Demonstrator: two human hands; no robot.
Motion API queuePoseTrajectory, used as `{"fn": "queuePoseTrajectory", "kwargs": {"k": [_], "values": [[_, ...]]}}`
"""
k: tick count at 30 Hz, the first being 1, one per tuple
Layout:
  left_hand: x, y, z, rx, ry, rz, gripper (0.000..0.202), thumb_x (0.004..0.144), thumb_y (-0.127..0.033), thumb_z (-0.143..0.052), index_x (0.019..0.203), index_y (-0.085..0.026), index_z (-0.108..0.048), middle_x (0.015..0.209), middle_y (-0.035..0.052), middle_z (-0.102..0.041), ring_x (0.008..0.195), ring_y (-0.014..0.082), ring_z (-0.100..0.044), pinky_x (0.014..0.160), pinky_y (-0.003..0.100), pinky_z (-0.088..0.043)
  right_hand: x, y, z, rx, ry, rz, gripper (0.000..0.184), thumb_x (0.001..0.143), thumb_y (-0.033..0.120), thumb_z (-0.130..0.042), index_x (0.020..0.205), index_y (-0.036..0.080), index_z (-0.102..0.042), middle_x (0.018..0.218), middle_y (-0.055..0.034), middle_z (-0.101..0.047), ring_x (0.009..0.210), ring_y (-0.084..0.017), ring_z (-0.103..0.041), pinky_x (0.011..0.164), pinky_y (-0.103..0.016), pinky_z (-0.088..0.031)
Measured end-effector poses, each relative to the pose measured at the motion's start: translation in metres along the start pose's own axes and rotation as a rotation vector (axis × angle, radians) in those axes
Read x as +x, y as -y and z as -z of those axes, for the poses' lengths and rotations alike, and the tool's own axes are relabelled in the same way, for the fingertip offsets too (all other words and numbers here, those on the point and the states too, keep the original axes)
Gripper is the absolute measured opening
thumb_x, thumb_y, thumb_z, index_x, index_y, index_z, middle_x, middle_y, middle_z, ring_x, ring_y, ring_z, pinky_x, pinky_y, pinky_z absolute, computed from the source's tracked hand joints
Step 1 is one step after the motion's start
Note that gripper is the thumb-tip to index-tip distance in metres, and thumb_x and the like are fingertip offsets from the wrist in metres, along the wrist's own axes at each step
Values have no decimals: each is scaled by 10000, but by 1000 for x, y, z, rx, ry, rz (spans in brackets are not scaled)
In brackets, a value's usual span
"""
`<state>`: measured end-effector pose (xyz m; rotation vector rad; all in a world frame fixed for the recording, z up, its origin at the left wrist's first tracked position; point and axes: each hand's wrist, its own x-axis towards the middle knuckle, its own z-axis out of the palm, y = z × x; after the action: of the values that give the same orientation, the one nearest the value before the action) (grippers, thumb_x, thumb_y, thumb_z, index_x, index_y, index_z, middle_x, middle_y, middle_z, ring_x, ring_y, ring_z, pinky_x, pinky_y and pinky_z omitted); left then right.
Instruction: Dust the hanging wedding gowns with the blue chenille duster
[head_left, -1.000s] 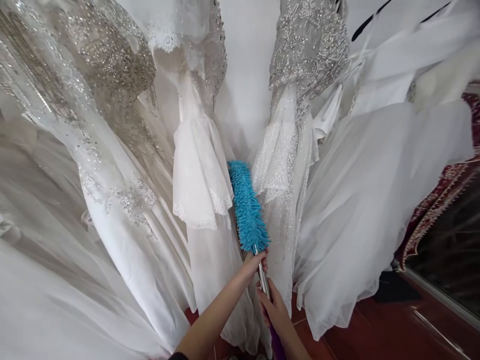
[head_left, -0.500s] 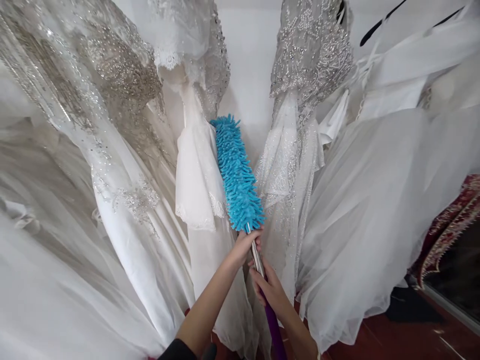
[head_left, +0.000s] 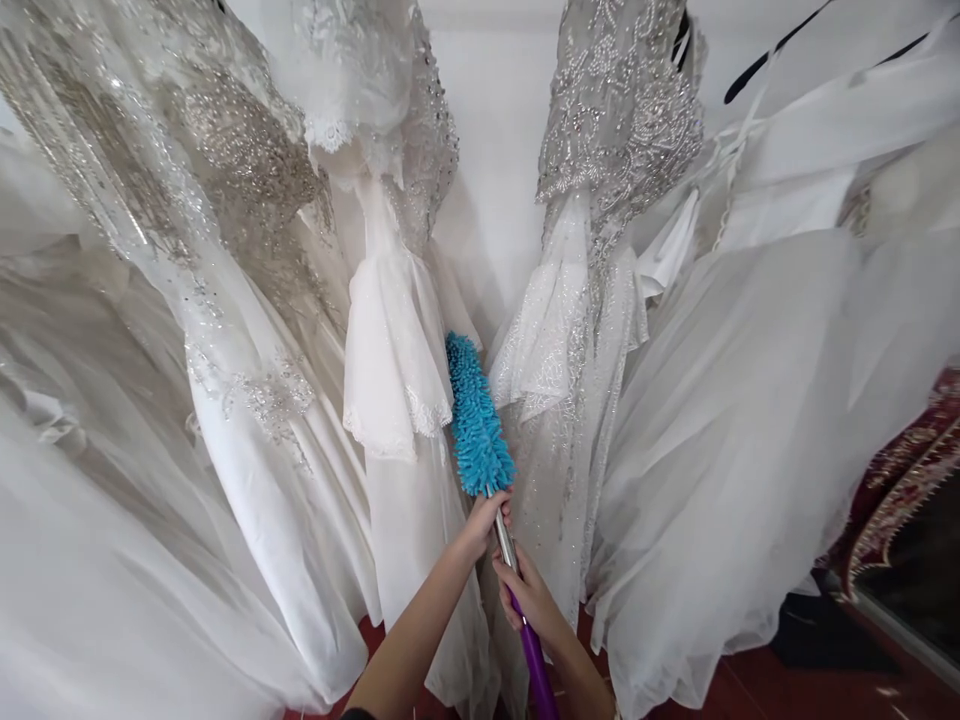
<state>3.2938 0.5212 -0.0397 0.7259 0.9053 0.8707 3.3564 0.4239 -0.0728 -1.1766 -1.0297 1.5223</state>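
A blue microfiber duster [head_left: 480,430] with a shaggy head points away from me between two hanging gowns. My left hand [head_left: 484,522] is closed round its metal shaft just below the head. Lower down, my right hand [head_left: 523,592] grips the shaft where metal meets the purple handle. The duster head lies against the right side of a white lace-edged gown [head_left: 397,360]. To its right hangs a beaded silver-white gown [head_left: 577,320], and the head's tip reaches into the gap between the two.
Beaded gowns [head_left: 247,380] hang at the left, and a wide tulle skirt [head_left: 720,430] spreads at the right. Behind them is a white wall [head_left: 502,130]. Hems reach near the red floor [head_left: 757,670]. A dark red embroidered cloth [head_left: 892,480] is at the far right.
The duster has come down and tipped away from me, its head now lower and deeper between the gowns. Both hands have moved down with it, still gripping.
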Motion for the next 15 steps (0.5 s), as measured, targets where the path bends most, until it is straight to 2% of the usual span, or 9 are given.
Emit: {"fn": "queuePoseTrajectory", "kwargs": {"k": [4, 7, 11, 15], "values": [[3, 17, 0, 6, 3, 35, 272, 651, -277, -634, 860, -143, -526, 459, -102, -402, 376, 52, -363, 417, 182, -294, -6, -12, 9, -35, -39, -9, 389, 728, 560, -538, 878, 232, -393, 346, 184, -393, 187, -46, -306, 205, -129, -235], [0, 21, -4, 17, 31, 53, 275, 642, -262, -643, 859, -148, -519, 456, -105, -402, 378, 54, -369, 424, 182, -308, -12, -13, 13, -71, -70, -10, 360, 739, 530, -542, 875, 227, -404, 342, 177, -395, 193, -50, -321, 209, -132, -239], [-9, 12, -14, 32, 68, 9, 281, 639, -303, -653, 845, -163, -523, 472, -92, -428, 395, 60, -388, 409, 181, -293, -19, -3, 14, -118, -131, 25, 290, 764, 477, -546, 867, 226, -442, 341, 173, -359, 200, -50, -320, 214, -137, -239], [-25, -11, -31, 117, 142, -80, 243, 665, -384, -634, 697, -183, -500, 460, -62, -450, 384, 69, -393, 370, 189, -241, -25, 15, 11, -140, -198, 79, 317, 766, 476, -562, 945, 225, -489, 396, 154, -374, 227, -47, -328, 231, -142, -256]]}}
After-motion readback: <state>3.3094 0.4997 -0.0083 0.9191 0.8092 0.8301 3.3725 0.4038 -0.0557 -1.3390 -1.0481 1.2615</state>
